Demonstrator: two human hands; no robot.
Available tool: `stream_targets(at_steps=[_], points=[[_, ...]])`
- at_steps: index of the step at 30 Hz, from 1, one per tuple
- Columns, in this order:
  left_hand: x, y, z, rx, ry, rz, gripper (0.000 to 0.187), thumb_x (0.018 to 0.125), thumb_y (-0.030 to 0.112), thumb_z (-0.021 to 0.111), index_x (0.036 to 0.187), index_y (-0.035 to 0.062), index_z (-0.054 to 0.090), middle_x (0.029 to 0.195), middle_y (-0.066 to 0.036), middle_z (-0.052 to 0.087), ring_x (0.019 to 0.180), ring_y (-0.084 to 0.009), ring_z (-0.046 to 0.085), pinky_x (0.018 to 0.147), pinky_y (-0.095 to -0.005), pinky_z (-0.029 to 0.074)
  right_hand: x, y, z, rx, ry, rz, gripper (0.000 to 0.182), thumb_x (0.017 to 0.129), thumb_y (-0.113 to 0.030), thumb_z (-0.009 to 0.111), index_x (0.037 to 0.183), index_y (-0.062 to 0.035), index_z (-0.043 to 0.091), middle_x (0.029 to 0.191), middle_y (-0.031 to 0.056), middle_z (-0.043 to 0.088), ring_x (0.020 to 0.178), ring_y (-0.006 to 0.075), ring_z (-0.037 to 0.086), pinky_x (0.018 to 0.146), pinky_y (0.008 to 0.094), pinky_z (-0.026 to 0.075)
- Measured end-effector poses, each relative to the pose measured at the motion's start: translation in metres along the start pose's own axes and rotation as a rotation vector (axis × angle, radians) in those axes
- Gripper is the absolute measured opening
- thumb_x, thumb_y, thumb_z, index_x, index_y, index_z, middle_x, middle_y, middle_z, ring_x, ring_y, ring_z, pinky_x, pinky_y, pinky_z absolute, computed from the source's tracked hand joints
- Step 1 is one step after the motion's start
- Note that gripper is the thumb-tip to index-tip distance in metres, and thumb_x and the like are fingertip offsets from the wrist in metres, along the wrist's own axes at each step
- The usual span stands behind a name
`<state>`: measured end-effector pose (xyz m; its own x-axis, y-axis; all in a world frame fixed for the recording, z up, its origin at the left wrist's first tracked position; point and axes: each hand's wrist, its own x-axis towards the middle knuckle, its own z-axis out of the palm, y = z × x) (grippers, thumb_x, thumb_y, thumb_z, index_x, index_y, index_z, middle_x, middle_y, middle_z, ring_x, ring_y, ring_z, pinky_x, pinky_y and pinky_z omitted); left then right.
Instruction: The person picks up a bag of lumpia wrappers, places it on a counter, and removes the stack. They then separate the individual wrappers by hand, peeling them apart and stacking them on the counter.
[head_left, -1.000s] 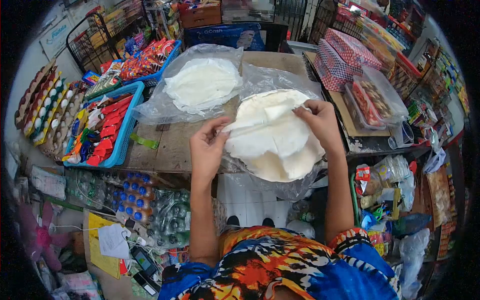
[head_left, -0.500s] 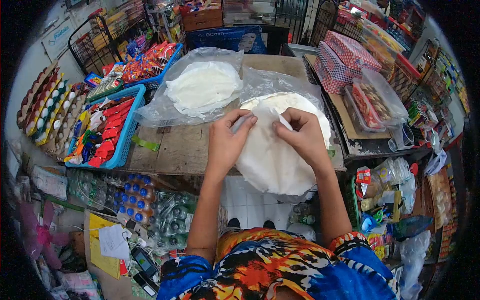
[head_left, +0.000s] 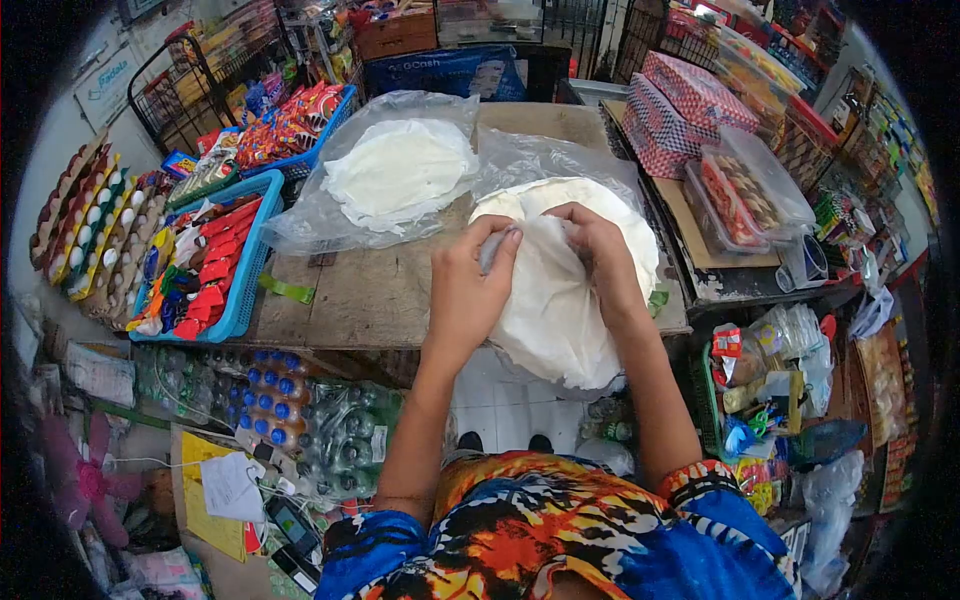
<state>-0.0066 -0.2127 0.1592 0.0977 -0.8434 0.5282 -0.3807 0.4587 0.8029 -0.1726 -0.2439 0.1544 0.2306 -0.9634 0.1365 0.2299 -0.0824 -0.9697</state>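
a thin, floppy, off-white round sheet (head_left: 555,310) is at the near edge of the worn brown wooden table (head_left: 370,290), right of the table's middle, its lower part hanging past that edge. under it shows the rim of a pale cream, round, flat layer (head_left: 632,225), with crumpled clear plastic sheeting (head_left: 540,165) spread beyond, towards the table's far side. the left hand (head_left: 472,285) has thumb and fingers brought together on the sheet's upper part; the right hand (head_left: 603,255) is bent over the same part, seemingly gripping it too, though its thumb is hidden and i cannot tell how firmly. the two hands are near each other but apart, and folds run down from between them. on the table's far left part lies another white round pile (head_left: 400,170) on a clear plastic bag (head_left: 300,225). the step in hand seems to be working the thin sheet loose at its upper part. to do it well, pinch lightly with the fingertip pads, feel for a single layer, and ease the hands outwards evenly so that the pull spreads; a sharp tug at one point could tear something this thin. supporting the overhanging part above the table would spare it strain.
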Motion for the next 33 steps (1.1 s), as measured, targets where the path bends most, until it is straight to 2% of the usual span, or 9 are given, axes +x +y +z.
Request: stream_targets(at_steps=[4,6,7,13,16,18,21,25,33], points=[[-0.002,-0.004,-0.001,-0.002,-0.007,-0.008,0.017,0.088,0.014,0.06,0.092,-0.0024,0.062,0.083,-0.02,0.066,0.076,-0.0332,0.066,0.069,-0.0366,0.049,-0.007,-0.011,0.018,-0.249,0.055,-0.099,0.025,0.079,-0.016,0.067,0.098,0.0001,0.063,0.08,0.0004,0.061,0.074,0.0076,0.051,0.066,0.0222,0.041],[-0.004,-0.006,-0.004,0.014,0.029,-0.003,0.017,0.088,0.014,0.06,0.092,-0.0026,0.061,0.083,-0.019,0.067,0.077,-0.0303,0.066,0.07,-0.0353,0.048,-0.002,-0.005,0.006,-0.643,0.19,-0.262,0.032,0.077,-0.024,0.076,0.096,-0.0002,0.064,0.079,0.0004,0.062,0.073,0.007,0.053,0.065,0.0219,0.042],[-0.006,-0.007,-0.006,0.028,0.066,0.002,0.017,0.089,0.014,0.06,0.091,-0.0027,0.061,0.083,-0.018,0.067,0.077,-0.0275,0.066,0.07,-0.034,0.048,0.006,0.002,-0.003,-0.297,0.287,-0.239,0.029,0.077,-0.021,0.077,0.093,-0.0004,0.064,0.077,0.0006,0.063,0.069,0.0063,0.054,0.064,0.0208,0.043],[-0.017,-0.036,-0.019,-0.183,0.188,-0.124,0.015,0.09,0.012,0.06,0.094,-0.0024,0.059,0.083,-0.009,0.064,0.082,-0.0134,0.057,0.076,-0.0277,0.045,0.011,-0.002,-0.029,0.163,0.456,-0.258,0.016,0.085,-0.016,0.069,0.092,-0.0038,0.062,0.079,0.0026,0.065,0.067,0.0083,0.06,0.062,0.0219,0.047],[-0.018,-0.041,-0.023,-0.256,0.144,-0.225,0.014,0.09,0.01,0.059,0.097,-0.0018,0.058,0.086,-0.006,0.061,0.085,-0.0135,0.056,0.079,-0.0271,0.044,0.001,-0.011,-0.014,0.128,0.369,-0.172,0.019,0.085,-0.017,0.069,0.095,-0.0038,0.061,0.081,0.0017,0.064,0.068,0.0078,0.059,0.063,0.0217,0.048],[-0.014,-0.044,-0.023,-0.219,-0.017,-0.108,0.017,0.086,0.008,0.062,0.1,-0.0014,0.059,0.091,-0.008,0.063,0.089,-0.0167,0.058,0.081,-0.0296,0.046,-0.003,-0.013,-0.009,0.068,0.274,-0.136,0.019,0.086,-0.017,0.069,0.096,-0.0037,0.06,0.083,0.0017,0.063,0.071,0.0075,0.058,0.065,0.0216,0.047],[-0.007,-0.043,-0.008,-0.128,0.062,0.109,0.027,0.082,0.009,0.066,0.107,0.0007,0.06,0.101,-0.013,0.064,0.097,-0.0212,0.06,0.084,-0.0324,0.046,-0.006,-0.014,-0.001,-0.016,0.108,-0.097,0.019,0.087,-0.016,0.067,0.099,-0.0033,0.059,0.088,0.0013,0.062,0.076,0.0069,0.057,0.069,0.0215,0.047],[0.006,-0.03,0.0,-0.051,0.02,0.107,0.041,0.078,0.012,0.07,0.115,0.003,0.058,0.102,-0.017,0.065,0.096,-0.0254,0.063,0.08,-0.0352,0.048,-0.008,-0.011,0.002,-0.004,0.004,-0.063,0.016,0.089,-0.013,0.062,0.101,-0.003,0.059,0.089,0.0003,0.059,0.079,0.0066,0.054,0.071,0.0212,0.045],[0.018,-0.029,0.013,-0.173,0.026,-0.096,0.028,0.085,0.024,0.066,0.084,-0.0037,0.064,0.069,-0.016,0.064,0.064,-0.0218,0.062,0.063,-0.0326,0.046,-0.013,-0.021,0.009,0.055,0.06,0.014,0.022,0.085,-0.02,0.065,0.1,-0.0038,0.061,0.092,0.0023,0.06,0.082,0.0073,0.055,0.071,0.0203,0.044]])
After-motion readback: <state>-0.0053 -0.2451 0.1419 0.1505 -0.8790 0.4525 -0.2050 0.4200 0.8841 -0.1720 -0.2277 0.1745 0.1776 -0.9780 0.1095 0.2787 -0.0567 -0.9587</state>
